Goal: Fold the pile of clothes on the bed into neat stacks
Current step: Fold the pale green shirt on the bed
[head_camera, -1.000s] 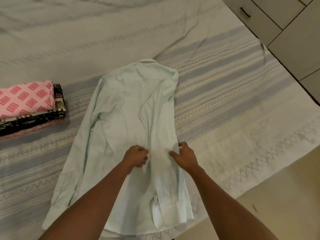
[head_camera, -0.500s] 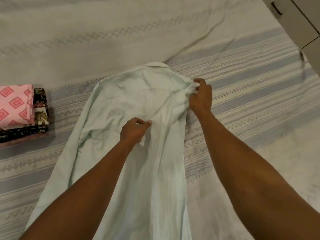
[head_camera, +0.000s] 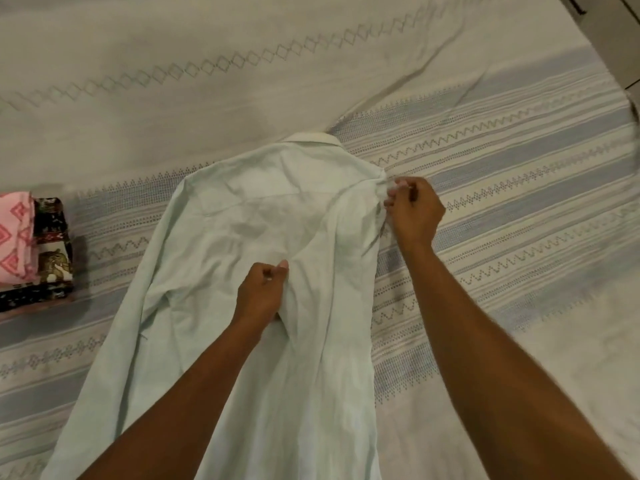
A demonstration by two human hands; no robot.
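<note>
Two hands on one shirt, both closed on cloth. Left hand sits at the middle of the shirt, fingers curled, thumb and forefinger pinching a raised fold of fabric. Right hand is at the shirt's right shoulder edge, fingers bunched, pinching the cloth at the seam; the fabric puckers toward it. I see nothing else in either hand.

Shirt is pale mint and long-sleeved, spread on the bedspread. Its collar is at the far end and its lower part runs off the near edge of my view. A yoke seam crosses the upper part, so I log it as back side up. Left sleeve lies along the shirt's left side, heading to the near left corner. A long crease runs from the left hand's pinch toward the hem. I cannot tell where the right sleeve lies.

Bedspread to the right of the shirt is cream with grey-blue stripes and zigzag bands. Beyond the collar is a plainer stretch with a row of diamonds.

Left of the shirt, well apart, sits a stack of folded clothes, a pink diamond-print piece above dark printed pieces, partly cut off by the frame. Far right beyond the shirt, a cupboard corner shows.
</note>
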